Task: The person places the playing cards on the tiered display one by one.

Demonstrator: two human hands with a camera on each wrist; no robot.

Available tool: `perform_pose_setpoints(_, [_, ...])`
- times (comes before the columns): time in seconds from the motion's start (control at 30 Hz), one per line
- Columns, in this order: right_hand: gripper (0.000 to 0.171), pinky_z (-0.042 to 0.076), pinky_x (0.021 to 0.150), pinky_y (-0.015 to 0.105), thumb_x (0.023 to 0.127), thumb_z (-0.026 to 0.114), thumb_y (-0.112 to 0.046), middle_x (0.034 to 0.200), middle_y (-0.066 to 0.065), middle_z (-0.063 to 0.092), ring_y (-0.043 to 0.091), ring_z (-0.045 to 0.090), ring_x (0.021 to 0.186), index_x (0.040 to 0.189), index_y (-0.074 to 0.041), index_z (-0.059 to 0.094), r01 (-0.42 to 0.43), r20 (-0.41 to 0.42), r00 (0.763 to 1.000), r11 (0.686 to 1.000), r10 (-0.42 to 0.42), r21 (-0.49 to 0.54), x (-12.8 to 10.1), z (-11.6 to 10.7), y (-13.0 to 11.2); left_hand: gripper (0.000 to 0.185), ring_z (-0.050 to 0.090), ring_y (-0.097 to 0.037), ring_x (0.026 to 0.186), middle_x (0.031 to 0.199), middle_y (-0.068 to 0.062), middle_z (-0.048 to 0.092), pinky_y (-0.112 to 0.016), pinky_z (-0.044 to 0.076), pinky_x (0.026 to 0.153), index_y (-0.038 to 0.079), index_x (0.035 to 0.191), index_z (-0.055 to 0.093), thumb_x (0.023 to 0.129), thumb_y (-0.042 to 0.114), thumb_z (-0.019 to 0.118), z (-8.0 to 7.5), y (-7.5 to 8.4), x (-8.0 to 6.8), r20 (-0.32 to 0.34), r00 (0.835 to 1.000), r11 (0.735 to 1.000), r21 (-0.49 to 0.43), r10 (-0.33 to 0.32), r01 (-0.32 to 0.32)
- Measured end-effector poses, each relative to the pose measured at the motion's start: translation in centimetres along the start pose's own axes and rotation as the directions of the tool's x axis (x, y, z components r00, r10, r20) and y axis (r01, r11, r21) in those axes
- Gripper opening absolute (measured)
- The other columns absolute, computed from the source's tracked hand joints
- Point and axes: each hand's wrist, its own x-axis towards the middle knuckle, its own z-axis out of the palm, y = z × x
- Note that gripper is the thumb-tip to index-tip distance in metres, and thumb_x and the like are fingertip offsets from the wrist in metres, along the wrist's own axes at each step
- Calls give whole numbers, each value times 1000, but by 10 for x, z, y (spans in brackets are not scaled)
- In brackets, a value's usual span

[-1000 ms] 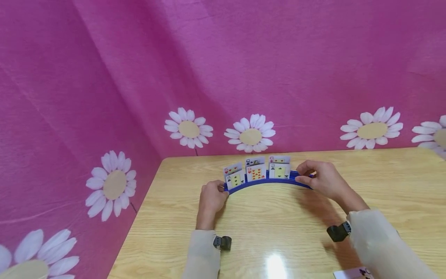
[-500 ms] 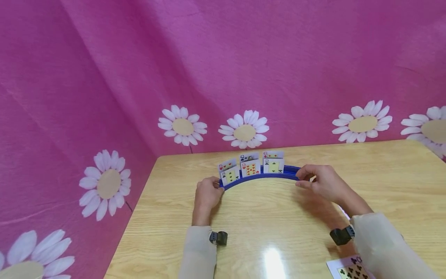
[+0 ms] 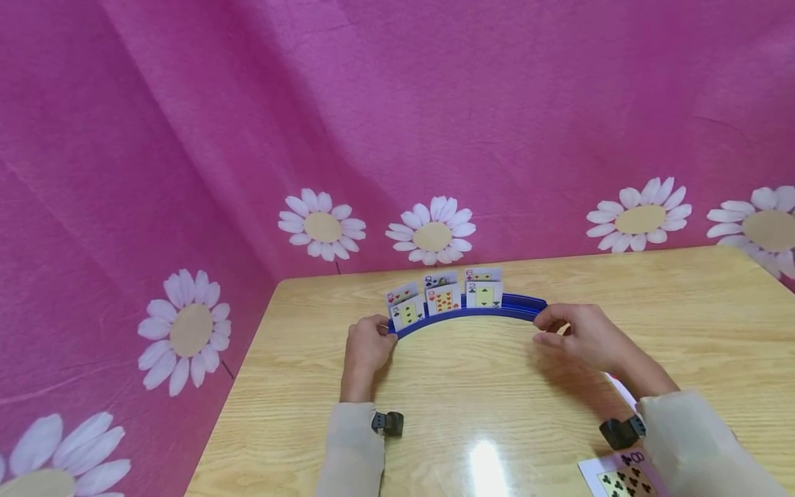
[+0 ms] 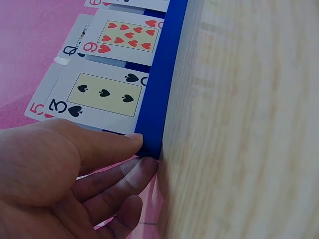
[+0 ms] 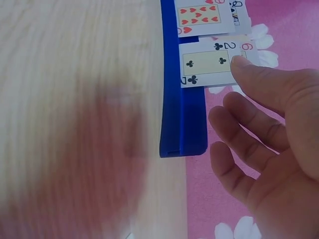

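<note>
- Partly hidden: the left end of the blue curved card holder point(image 3: 472, 312) sits under the left hand point(image 3: 366, 348); the left wrist view shows the thumb lying against that end and the fingers point(image 4: 124, 181) curled beneath it, so it is gripped.
- At 3 o'clock from the holder's right end, the right hand point(image 3: 586, 338) lies just beside it. In the right wrist view its fingers point(image 5: 244, 129) are loosely bent and apart from the blue plastic, holding nothing; whether the thumb tip touches a card there cannot be told.
- Six playing cards stand in two rows in the holder's left half. The front row reads three of spades point(image 4: 102, 94), nine of hearts point(image 4: 127, 40) and two of clubs point(image 5: 207, 62); the back row is mostly covered.
- Cut off at the 5 o'clock corner of the head view, an eight of clubs point(image 3: 621, 476) lies flat by the right sleeve.
- The holder stands toward 12 o'clock on the wooden table point(image 3: 497, 400), near its far edge and the pink daisy cloth point(image 3: 397, 124).
- Bare wood runs from the holder toward 6 o'clock and 3 o'clock.
</note>
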Motion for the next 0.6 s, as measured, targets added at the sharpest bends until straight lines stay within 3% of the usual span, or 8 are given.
perform_pose_setpoints(0.23, [11,53,71,39,88,78,-11,88,-7,67,15,62,81,96,-7,72,17,-3,1000,1000,-17,-11,-9,1,0,27,65,-23,89,96,-10,71,-40,52,83,1,114,72,88,6,74,-1,1,0,6,1000,1000,-4,-16,16])
perform_pose_setpoints(0.6, [12,53,71,33,85,79,-7,89,-8,68,8,60,81,95,-10,73,38,-4,999,999,-39,-35,-23,-5,1,26,62,-24,92,96,-10,70,-41,51,84,2,114,72,88,6,74,-1,3,0,8,1000,1000,0,-28,28])
